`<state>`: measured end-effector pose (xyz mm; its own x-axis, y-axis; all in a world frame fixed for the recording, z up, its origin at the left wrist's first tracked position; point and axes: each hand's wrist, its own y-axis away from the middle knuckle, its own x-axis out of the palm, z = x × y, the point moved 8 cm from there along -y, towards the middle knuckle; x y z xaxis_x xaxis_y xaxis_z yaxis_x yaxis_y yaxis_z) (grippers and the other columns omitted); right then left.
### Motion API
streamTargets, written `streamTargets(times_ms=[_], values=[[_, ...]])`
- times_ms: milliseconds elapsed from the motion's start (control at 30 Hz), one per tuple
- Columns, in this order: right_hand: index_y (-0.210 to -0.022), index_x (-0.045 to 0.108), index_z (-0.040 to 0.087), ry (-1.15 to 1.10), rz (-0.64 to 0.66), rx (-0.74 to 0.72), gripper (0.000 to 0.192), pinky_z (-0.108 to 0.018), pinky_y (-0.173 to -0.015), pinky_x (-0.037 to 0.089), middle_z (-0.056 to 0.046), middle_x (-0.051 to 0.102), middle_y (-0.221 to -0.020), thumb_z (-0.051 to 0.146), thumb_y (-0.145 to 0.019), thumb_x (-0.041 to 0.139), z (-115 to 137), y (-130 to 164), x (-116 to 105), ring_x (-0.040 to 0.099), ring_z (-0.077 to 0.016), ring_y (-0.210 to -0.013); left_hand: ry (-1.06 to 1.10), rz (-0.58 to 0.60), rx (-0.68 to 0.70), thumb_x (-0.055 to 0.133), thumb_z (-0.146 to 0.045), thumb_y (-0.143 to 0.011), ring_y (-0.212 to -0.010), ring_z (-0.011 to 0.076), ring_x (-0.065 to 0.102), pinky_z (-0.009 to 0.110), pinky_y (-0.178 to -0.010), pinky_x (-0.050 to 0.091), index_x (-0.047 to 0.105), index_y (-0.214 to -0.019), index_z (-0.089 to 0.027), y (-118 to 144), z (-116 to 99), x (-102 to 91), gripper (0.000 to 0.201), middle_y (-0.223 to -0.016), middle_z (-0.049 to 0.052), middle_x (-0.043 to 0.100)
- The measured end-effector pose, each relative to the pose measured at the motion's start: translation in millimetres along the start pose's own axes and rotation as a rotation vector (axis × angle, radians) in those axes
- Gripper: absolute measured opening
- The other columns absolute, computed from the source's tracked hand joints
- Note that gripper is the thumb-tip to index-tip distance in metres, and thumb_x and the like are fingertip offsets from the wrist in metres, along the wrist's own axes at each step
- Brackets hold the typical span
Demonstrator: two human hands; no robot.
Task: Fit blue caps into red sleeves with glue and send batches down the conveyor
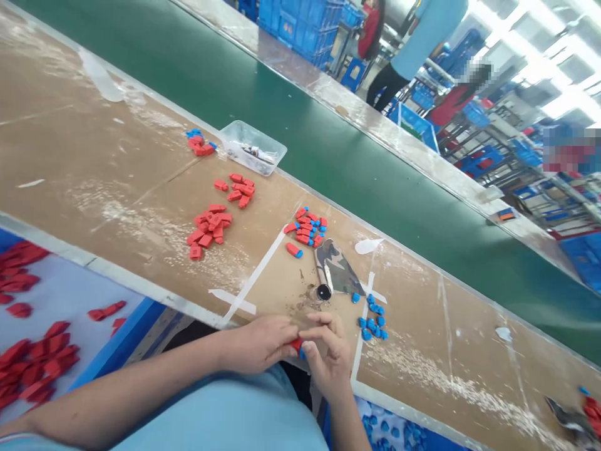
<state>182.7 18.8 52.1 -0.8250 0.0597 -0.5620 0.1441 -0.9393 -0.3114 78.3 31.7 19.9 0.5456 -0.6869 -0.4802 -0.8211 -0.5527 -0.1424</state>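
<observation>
Close to the bench's near edge, my left hand (258, 343) pinches a small red plastic piece (295, 344), mostly covered by the fingers. A blue cap (302, 354) shows at its end. Thumb and curled fingers of my right hand (331, 357) close around that capped end. Just beyond the hands stands a small round black-topped container (323, 292) beside a camouflage-patterned cloth (342, 272). Loose blue caps (373, 322) lie to the right. Several red pieces with blue ends (307, 227) are grouped behind the cloth.
Plain red pieces (211, 227) lie in heaps on the bench at left. A clear plastic tray (253, 147) with small items sits by the green conveyor belt (188, 88). Bins of red parts (42, 357) and blue parts (385, 429) are below the near edge. People stand across the belt.
</observation>
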Motion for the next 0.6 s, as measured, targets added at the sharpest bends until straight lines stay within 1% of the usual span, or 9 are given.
streamTargets(times_ms=[33, 100, 133, 200, 300, 400, 500, 567, 600], values=[[-0.092, 0.072, 0.025, -0.009, 0.001, -0.021, 0.039, -0.041, -0.084, 0.054, -0.010, 0.066, -0.107, 0.053, -0.093, 0.046, 6.3, 0.1, 3.4, 0.064, -0.0240, -0.101, 0.036, 0.022, 0.039, 0.035, -0.028, -0.097, -0.084, 0.0227, 0.061, 0.031, -0.076, 0.049, 0.058, -0.096, -0.016, -0.8, -5.6, 3.9, 0.026, -0.093, 0.010, 0.066], [-0.113, 0.066, 0.025, -0.047, 0.042, -0.064, 0.051, -0.049, -0.098, 0.046, -0.011, 0.057, -0.129, 0.058, -0.096, 0.031, 17.1, 0.5, 12.8, 0.052, -0.0280, -0.122, 0.109, 0.043, 0.106, 0.034, -0.027, -0.097, -0.093, 0.0246, 0.062, 0.034, -0.082, 0.050, 0.058, -0.103, -0.016, -2.5, -14.7, 10.3, 0.027, -0.103, 0.012, 0.067], [-0.122, 0.061, 0.026, -0.067, 0.073, -0.078, 0.053, -0.052, -0.103, 0.041, -0.011, 0.052, -0.136, 0.057, -0.096, 0.027, 20.6, 0.8, 17.4, 0.045, -0.0293, -0.130, 0.140, 0.042, 0.128, 0.033, -0.026, -0.096, -0.095, 0.0251, 0.062, 0.034, -0.083, 0.050, 0.058, -0.104, -0.015, -3.4, -17.6, 12.5, 0.028, -0.105, 0.013, 0.067], [-0.130, 0.055, 0.026, -0.097, 0.111, -0.093, 0.054, -0.055, -0.107, 0.035, -0.010, 0.049, -0.140, 0.056, -0.097, 0.024, 23.7, 1.4, 22.8, 0.037, -0.0302, -0.137, 0.200, 0.028, 0.160, 0.032, -0.024, -0.096, -0.098, 0.0256, 0.062, 0.036, -0.085, 0.051, 0.058, -0.105, -0.015, -4.3, -21.1, 15.6, 0.028, -0.105, 0.014, 0.067], [-0.129, 0.054, 0.026, -0.132, 0.135, -0.107, 0.052, -0.055, -0.109, 0.033, -0.009, 0.054, -0.134, 0.054, -0.098, 0.023, 24.2, 2.0, 24.2, 0.037, -0.0297, -0.137, 0.267, -0.002, 0.175, 0.030, -0.025, -0.097, -0.098, 0.0257, 0.062, 0.037, -0.086, 0.051, 0.058, -0.103, -0.014, -4.1, -21.7, 18.5, 0.030, -0.103, 0.015, 0.067], [-0.127, 0.056, 0.025, -0.146, 0.170, -0.107, 0.050, -0.052, -0.109, 0.034, -0.008, 0.057, -0.131, 0.052, -0.098, 0.024, 24.8, 2.6, 25.8, 0.039, -0.0280, -0.135, 0.252, -0.004, 0.171, 0.029, -0.026, -0.097, -0.095, 0.0254, 0.062, 0.036, -0.085, 0.051, 0.058, -0.102, -0.013, -3.4, -21.1, 22.1, 0.032, -0.101, 0.015, 0.067], [-0.127, 0.056, 0.026, -0.155, 0.221, -0.093, 0.052, -0.050, -0.109, 0.034, -0.007, 0.055, -0.134, 0.056, -0.097, 0.026, 24.7, 2.5, 25.3, 0.037, -0.0277, -0.137, 0.212, 0.056, 0.156, 0.031, -0.026, -0.096, -0.097, 0.0244, 0.062, 0.034, -0.085, 0.050, 0.057, -0.106, -0.014, -4.1, -20.7, 25.0, 0.030, -0.105, 0.013, 0.067], [-0.125, 0.058, 0.026, -0.172, 0.225, -0.078, 0.060, -0.051, -0.107, 0.036, -0.008, 0.054, -0.135, 0.063, -0.095, 0.021, 19.4, 1.3, 16.8, 0.037, -0.0293, -0.136, 0.156, 0.093, 0.104, 0.035, -0.026, -0.096, -0.094, 0.0228, 0.062, 0.031, -0.082, 0.050, 0.058, -0.103, -0.016, -7.2, -15.8, 21.7, 0.026, -0.104, 0.011, 0.067], [-0.124, 0.059, 0.025, -0.168, 0.197, -0.062, 0.063, -0.050, -0.105, 0.038, -0.009, 0.054, -0.135, 0.063, -0.095, 0.019, 12.6, -0.1, 8.4, 0.040, -0.0296, -0.134, 0.106, 0.097, 0.055, 0.037, -0.027, -0.096, -0.090, 0.0218, 0.063, 0.029, -0.079, 0.049, 0.058, -0.098, -0.017, -9.9, -10.5, 17.2, 0.024, -0.100, 0.009, 0.067]])
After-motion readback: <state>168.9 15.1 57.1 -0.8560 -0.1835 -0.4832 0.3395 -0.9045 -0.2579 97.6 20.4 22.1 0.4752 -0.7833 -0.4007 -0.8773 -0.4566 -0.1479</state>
